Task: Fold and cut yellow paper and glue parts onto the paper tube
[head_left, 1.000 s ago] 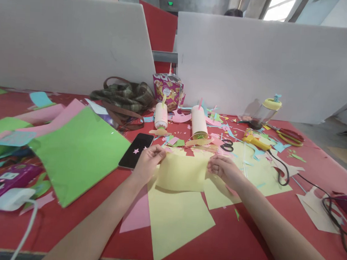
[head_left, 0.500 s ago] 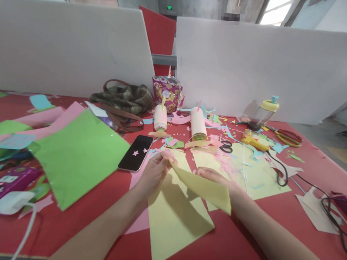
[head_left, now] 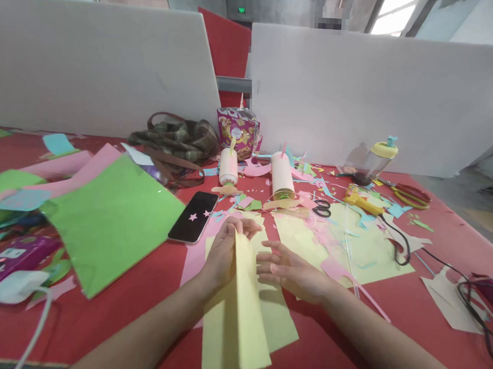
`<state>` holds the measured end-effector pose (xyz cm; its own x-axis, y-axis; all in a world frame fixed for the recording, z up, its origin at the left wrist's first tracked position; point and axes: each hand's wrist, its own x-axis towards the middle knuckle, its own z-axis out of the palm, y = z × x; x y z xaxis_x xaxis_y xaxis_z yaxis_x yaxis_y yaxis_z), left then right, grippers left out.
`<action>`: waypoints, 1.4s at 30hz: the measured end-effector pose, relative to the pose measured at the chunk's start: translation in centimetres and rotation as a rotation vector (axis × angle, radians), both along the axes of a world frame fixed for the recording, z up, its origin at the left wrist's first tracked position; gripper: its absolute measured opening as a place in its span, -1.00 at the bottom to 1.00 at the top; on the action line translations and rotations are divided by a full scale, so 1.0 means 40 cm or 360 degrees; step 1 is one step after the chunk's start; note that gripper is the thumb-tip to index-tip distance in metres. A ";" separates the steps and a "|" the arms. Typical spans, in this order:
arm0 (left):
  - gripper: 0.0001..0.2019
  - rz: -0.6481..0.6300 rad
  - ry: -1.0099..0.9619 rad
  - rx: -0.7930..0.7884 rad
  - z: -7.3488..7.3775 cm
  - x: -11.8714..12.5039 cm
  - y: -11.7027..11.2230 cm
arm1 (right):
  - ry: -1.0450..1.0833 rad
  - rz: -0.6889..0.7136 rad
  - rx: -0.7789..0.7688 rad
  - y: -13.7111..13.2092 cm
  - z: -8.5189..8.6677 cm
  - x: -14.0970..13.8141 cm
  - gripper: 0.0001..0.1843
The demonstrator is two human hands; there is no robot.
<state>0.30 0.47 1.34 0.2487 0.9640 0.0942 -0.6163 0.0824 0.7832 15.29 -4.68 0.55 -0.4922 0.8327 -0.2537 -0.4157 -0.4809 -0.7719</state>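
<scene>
our left hand (head_left: 224, 253) is pinching the top edge of the yellow sheet (head_left: 238, 323), which is standing on edge above the red table (head_left: 140, 284). our right hand (head_left: 293, 272) is spreading open just beside it. with only one pinch holding it, the loose lower end could be sagging or twisting askew.

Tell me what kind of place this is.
Likely a craft workstation in a shared workshop: white partitions wall off a red table littered with paper scraps, scissors and a glue gun. The left hand holds a yellow sheet.
</scene>
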 end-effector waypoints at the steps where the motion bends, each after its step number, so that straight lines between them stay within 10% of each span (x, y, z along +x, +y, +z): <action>1: -0.73 -0.0006 -0.0092 -0.0072 -0.003 0.002 0.005 | 0.0024 0.0020 -0.0009 -0.001 0.002 -0.004 -0.46; 7: -0.74 0.0080 -0.0349 -0.0201 -0.041 0.006 0.030 | 0.0026 -0.0021 -0.0104 -0.015 -0.005 -0.026 -0.40; 17: -0.75 -0.1079 0.0267 -0.0785 0.028 0.001 -0.021 | -0.0088 -0.0648 0.0106 0.007 -0.024 -0.013 -0.56; 35: -0.64 -0.0963 0.0351 -0.0344 0.008 -0.001 -0.045 | -0.0760 -0.0775 0.0400 0.017 -0.029 0.008 -0.80; 42: -0.57 -0.0737 0.0387 -0.0381 0.010 -0.012 -0.029 | -0.0858 -0.0918 0.0450 0.027 -0.003 0.026 -0.53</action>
<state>-0.17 -0.70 1.73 0.6371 0.7369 -0.2260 -0.2782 0.4933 0.8241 16.33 -3.58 0.43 0.1592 0.9843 -0.0762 -0.0767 -0.0646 -0.9950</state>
